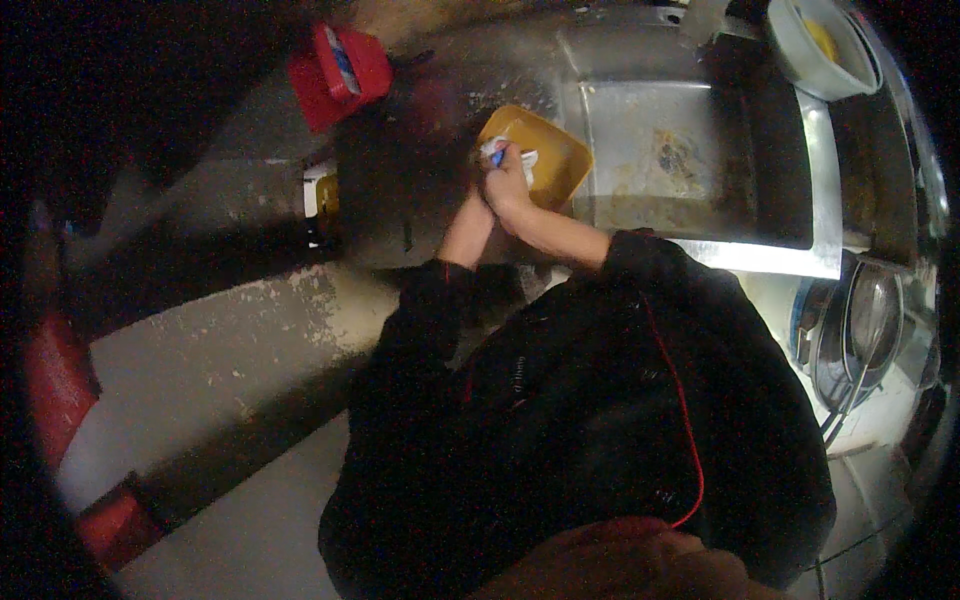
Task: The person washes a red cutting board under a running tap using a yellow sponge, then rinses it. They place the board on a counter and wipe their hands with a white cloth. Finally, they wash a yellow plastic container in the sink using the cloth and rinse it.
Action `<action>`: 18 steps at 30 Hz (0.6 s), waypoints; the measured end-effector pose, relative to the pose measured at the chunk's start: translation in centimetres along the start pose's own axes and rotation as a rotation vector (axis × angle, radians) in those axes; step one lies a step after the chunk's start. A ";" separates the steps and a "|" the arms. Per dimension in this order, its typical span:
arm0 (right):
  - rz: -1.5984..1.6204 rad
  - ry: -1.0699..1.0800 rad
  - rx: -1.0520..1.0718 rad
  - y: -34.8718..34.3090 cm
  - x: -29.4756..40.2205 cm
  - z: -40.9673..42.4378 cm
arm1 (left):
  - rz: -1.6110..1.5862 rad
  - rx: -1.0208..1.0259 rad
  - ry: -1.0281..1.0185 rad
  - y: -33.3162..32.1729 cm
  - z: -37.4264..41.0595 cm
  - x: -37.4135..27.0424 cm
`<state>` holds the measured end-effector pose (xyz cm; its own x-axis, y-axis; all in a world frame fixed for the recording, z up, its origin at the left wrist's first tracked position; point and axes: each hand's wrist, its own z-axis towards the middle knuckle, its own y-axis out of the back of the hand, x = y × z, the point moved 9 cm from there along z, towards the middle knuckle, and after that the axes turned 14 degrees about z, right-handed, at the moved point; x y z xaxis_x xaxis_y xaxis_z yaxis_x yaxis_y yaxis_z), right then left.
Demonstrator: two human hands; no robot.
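Note:
My right hand (508,182) is closed on a crumpled white cloth (530,160) with a blue patch. It presses the cloth at the near left rim of a yellow plastic tub (551,146). The tub's inside faces up towards me. Close against the right hand, my left hand (475,212) reaches to the same corner of the tub; its fingers are mostly hidden, so its grip does not show.
Right of the tub is a stained metal sink basin (645,120). A pale plastic container (814,56) stands beyond it, holding something yellow. Near the right rim lie a mesh strainer (874,307) and other round ware. A red container (352,67) sits at the far left.

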<state>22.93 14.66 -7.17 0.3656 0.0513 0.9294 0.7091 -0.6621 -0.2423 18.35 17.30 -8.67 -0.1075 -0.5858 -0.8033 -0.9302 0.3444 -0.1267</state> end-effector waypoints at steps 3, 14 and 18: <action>0.056 -0.326 -0.178 3.9 -0.4 2.4 | -0.054 -0.077 -0.047 -0.4 -1.1 0.8; 0.475 -0.153 -0.015 5.3 -5.5 7.5 | 0.054 0.134 0.008 -3.4 -1.9 -5.1; 1.107 -0.721 0.275 0.6 -4.2 3.8 | -0.105 0.501 0.045 -4.6 -3.9 -8.7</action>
<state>24.08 16.87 -12.27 0.9924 0.0265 -0.1203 -0.0959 -0.4458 -0.8900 22.23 17.98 1.17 -0.0479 -0.6631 -0.7470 -0.6560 0.5849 -0.4771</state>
